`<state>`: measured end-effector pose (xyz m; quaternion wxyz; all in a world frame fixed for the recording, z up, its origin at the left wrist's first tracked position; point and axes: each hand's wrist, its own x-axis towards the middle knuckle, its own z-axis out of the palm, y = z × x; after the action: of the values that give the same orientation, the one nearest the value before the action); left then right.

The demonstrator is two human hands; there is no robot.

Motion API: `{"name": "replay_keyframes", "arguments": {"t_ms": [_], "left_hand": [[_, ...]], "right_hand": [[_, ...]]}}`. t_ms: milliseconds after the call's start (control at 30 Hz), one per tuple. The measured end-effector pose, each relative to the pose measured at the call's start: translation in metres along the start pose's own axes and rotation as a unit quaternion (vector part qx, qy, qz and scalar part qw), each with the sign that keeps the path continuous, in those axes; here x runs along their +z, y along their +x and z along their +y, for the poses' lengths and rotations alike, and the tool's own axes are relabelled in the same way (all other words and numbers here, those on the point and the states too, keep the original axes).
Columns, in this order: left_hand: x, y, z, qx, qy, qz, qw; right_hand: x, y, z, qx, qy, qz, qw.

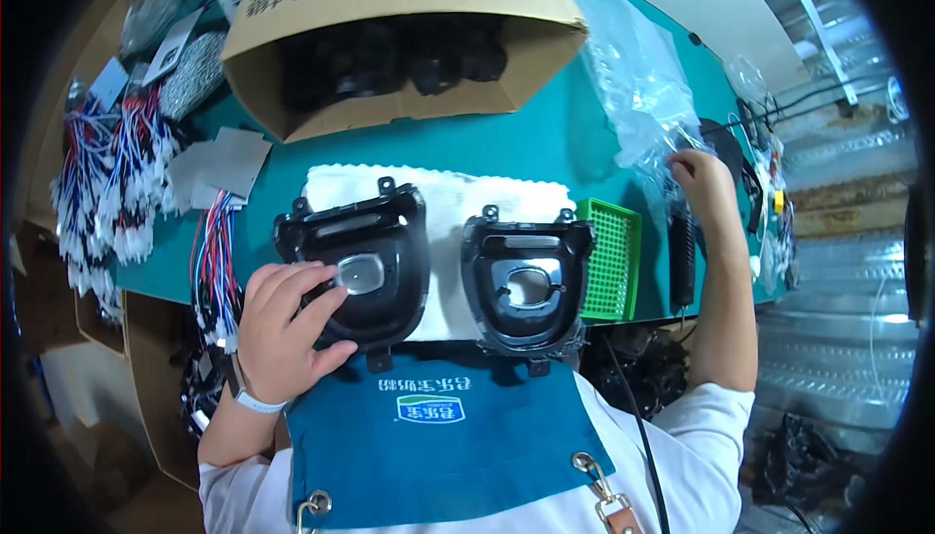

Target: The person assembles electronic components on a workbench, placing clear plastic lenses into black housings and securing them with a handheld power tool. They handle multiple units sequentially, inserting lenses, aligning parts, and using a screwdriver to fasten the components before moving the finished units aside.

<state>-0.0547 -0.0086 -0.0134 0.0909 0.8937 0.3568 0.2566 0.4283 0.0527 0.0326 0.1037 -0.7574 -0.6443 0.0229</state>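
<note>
Two black plastic housings lie side by side on a white cloth [446, 290]. My left hand [292, 320] rests on the left housing [404, 276], its fingers spread and the tips by the silvery oval at the housing's middle. The right housing [529, 324] has a similar oval opening, and neither hand touches it. Over on the right, my right hand [709, 186] is closed, its fingertips pressed together at the edge of a clear plastic bag [638, 81]. What those fingers hold cannot be made out. Just below them hangs or lies a black ribbed cylindrical tool [682, 261].
A cardboard box [409, 125] with dark parts inside stands at the back. Beside the right housing is a green mesh basket [611, 261]. Wire bundles with white connectors [107, 173] and grey cards [219, 169] occupy the left. A black cable [638, 417] crosses my right side.
</note>
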Motion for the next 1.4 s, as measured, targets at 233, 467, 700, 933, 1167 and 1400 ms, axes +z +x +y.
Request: {"name": "replay_keyframes", "arguments": {"t_ms": [233, 467, 700, 933, 1167, 1400], "left_hand": [[0.001, 0.003, -0.001, 0.002, 0.01, -0.016, 1.0], [-0.001, 0.006, 0.007, -0.013, 0.032, -0.034, 0.999], [0.003, 0.003, 0.006, -0.022, 0.025, -0.029, 0.999], [0.003, 0.001, 0.007, -0.032, 0.012, -0.018, 0.999], [0.002, -0.001, 0.008, -0.029, 0.012, -0.009, 0.999], [0.002, -0.006, 0.008, -0.045, -0.01, 0.008, 0.999]], "right_hand": [[0.046, 0.047, -0.002, -0.07, -0.015, 0.063, 0.995], [0.052, 0.069, 0.002, -0.166, -0.061, -0.028, 0.984], [0.042, 0.068, -0.011, -0.202, -0.097, -0.052, 0.973], [0.051, 0.082, 0.004, -0.225, -0.138, -0.061, 0.963], [0.055, 0.074, 0.003, -0.231, -0.144, -0.005, 0.962], [0.06, 0.057, 0.002, -0.189, -0.02, 0.09, 0.978]]}}
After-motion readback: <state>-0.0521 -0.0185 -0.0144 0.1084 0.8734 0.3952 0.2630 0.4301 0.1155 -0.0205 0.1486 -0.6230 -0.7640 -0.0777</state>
